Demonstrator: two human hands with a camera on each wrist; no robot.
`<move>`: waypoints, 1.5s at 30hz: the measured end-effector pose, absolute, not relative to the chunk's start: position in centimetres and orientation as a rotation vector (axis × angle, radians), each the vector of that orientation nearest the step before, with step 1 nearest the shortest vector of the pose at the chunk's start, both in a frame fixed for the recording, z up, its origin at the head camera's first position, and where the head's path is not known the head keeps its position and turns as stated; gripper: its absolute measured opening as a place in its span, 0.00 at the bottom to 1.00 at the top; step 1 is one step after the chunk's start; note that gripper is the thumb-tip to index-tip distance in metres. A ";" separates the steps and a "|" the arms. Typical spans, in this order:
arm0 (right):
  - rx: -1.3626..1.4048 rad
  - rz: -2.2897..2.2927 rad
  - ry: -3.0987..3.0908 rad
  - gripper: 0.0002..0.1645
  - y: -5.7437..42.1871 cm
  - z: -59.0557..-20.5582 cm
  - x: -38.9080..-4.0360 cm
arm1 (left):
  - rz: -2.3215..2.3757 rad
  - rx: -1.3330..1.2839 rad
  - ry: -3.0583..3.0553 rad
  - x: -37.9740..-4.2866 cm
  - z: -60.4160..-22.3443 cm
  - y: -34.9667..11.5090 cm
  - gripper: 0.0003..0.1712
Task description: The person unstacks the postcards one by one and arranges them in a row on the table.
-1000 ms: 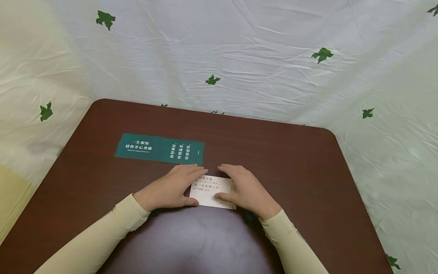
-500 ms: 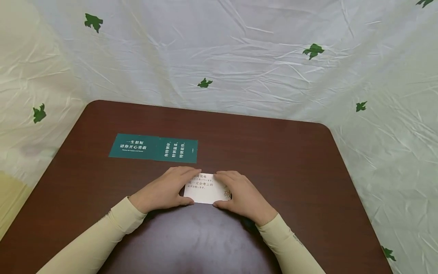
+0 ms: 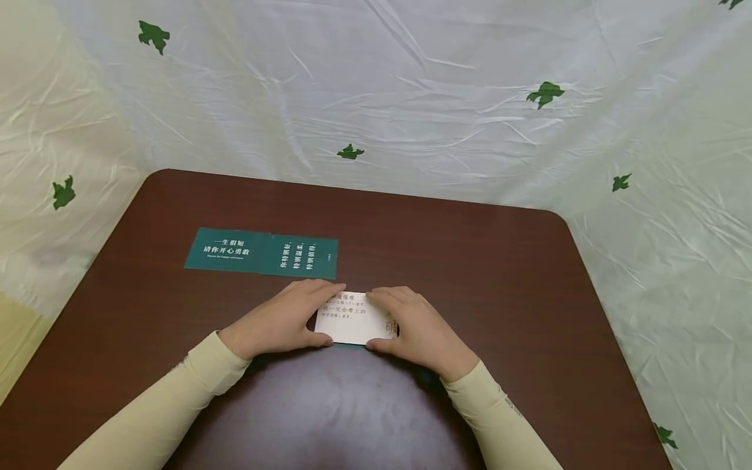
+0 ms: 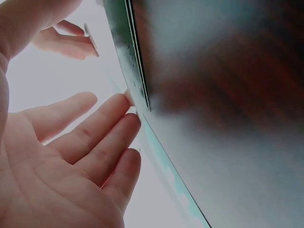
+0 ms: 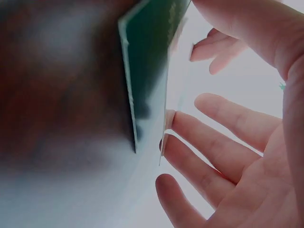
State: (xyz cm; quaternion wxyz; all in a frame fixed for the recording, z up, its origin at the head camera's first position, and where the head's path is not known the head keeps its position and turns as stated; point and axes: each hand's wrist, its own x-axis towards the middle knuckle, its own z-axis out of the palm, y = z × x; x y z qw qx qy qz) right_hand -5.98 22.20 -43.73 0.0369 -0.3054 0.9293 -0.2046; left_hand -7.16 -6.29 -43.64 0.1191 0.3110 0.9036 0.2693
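Note:
A white card (image 3: 352,331) printed with brown writing lies level between my hands at the table's near side. My left hand (image 3: 282,321) holds its left end, thumb at the near edge and fingers at the far edge. In the same way, my right hand (image 3: 422,333) holds the right end and covers part of the large characters. A thin teal strip shows under the card's near edge. In the right wrist view a green card face (image 5: 149,52) appears nearly edge-on; I cannot tell whether it is the white card's underside or another card.
Two green cards with white writing, the left one (image 3: 226,250) and the right one (image 3: 307,256), lie side by side beyond my left hand. The brown table (image 3: 482,261) has rounded far corners. White cloth (image 3: 435,117) with green leaf-like patches hangs around it.
My right hand has shifted left from farther over the card and taken its right end. Over the last half second the card has come up slightly in view, and a teal strip now shows beneath it.

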 end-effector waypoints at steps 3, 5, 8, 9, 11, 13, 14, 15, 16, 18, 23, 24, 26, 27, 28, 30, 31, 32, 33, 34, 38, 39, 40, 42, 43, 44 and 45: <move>-0.947 -0.648 2.842 0.47 22.3 -43.5 -6.4 | 0.772 0.921 2.636 -7.7 -43.4 -6.0 0.53; -0.952 -0.658 2.837 0.47 22.4 -43.4 -6.7 | 0.761 0.934 2.637 -8.1 -43.2 -5.8 0.53; -0.941 -0.674 2.835 0.47 22.5 -43.3 -7.4 | 0.740 0.942 2.644 -9.1 -43.0 -5.4 0.53; -0.930 -0.679 2.837 0.47 22.5 -43.3 -7.7 | 0.739 0.939 2.646 -9.5 -43.0 -5.3 0.53; -0.901 -0.686 2.835 0.47 22.6 -43.2 -8.4 | 0.729 0.926 2.649 -10.3 -43.0 -5.1 0.53; -0.870 -0.695 2.826 0.46 22.8 -43.2 -9.2 | 0.715 0.916 2.653 -11.2 -43.0 -4.8 0.54; -0.856 -0.699 2.820 0.46 22.8 -43.2 -9.6 | 0.706 0.912 2.657 -11.7 -43.0 -4.7 0.54; -0.842 -0.703 2.813 0.45 22.8 -43.2 -10.0 | 0.704 0.914 2.659 -12.2 -43.0 -4.5 0.54; -0.828 -0.704 2.808 0.45 22.9 -43.2 -10.5 | 0.697 0.916 2.661 -12.7 -43.0 -4.3 0.54; -0.803 -0.705 2.802 0.44 23.1 -43.4 -11.5 | 0.685 0.914 2.664 -13.8 -43.1 -3.9 0.54; -0.748 -0.729 2.782 0.43 23.6 -43.8 -13.8 | 0.695 0.872 2.653 -16.2 -43.3 -3.0 0.55; -0.745 -0.740 2.777 0.43 23.7 -43.8 -14.2 | 0.697 0.860 2.649 -16.6 -43.4 -2.9 0.55; -0.742 -0.745 2.770 0.43 23.8 -44.0 -14.8 | 0.696 0.843 2.643 -17.2 -43.5 -2.7 0.55; -0.744 -0.739 2.770 0.43 23.9 -44.0 -15.0 | 0.695 0.836 2.640 -17.5 -43.5 -2.6 0.54; -0.742 -0.735 2.770 0.43 23.9 -44.1 -15.2 | 0.696 0.830 2.639 -17.7 -43.6 -2.6 0.54; -0.738 -0.732 2.770 0.43 24.0 -44.1 -15.5 | 0.697 0.822 2.646 -17.9 -43.6 -2.4 0.54; -0.735 -0.728 2.766 0.44 23.9 -44.1 -15.6 | 0.700 0.816 2.649 -18.0 -43.6 -2.5 0.54; -0.732 -0.732 2.759 0.44 23.9 -44.2 -15.7 | 0.703 0.808 2.652 -18.0 -43.7 -2.5 0.54; -0.730 -0.735 2.755 0.44 23.9 -44.3 -15.8 | 0.709 0.802 2.655 -18.1 -43.7 -2.6 0.54; -0.729 -0.740 2.751 0.44 23.9 -44.4 -16.0 | 0.713 0.797 2.660 -18.1 -43.8 -2.7 0.54; -0.711 -0.748 2.740 0.43 23.9 -44.9 -16.3 | 0.732 0.774 2.660 -18.2 -44.2 -2.8 0.53; -0.705 -0.746 2.739 0.43 23.9 -45.0 -16.4 | 0.735 0.771 2.657 -18.2 -44.3 -2.8 0.53; -0.700 -0.744 2.738 0.43 24.0 -45.1 -16.4 | 0.739 0.767 2.654 -18.2 -44.4 -2.9 0.53; -0.696 -0.744 2.736 0.43 24.0 -45.2 -16.4 | 0.744 0.762 2.651 -18.2 -44.5 -3.0 0.53; -0.696 -0.748 2.734 0.43 24.0 -45.3 -16.3 | 0.746 0.760 2.652 -18.2 -44.6 -3.0 0.52; -0.697 -0.751 2.733 0.43 23.9 -45.3 -16.3 | 0.747 0.760 2.655 -18.2 -44.7 -3.1 0.52; -0.700 -0.755 2.733 0.43 23.9 -45.3 -16.3 | 0.749 0.759 2.658 -18.1 -44.7 -3.1 0.52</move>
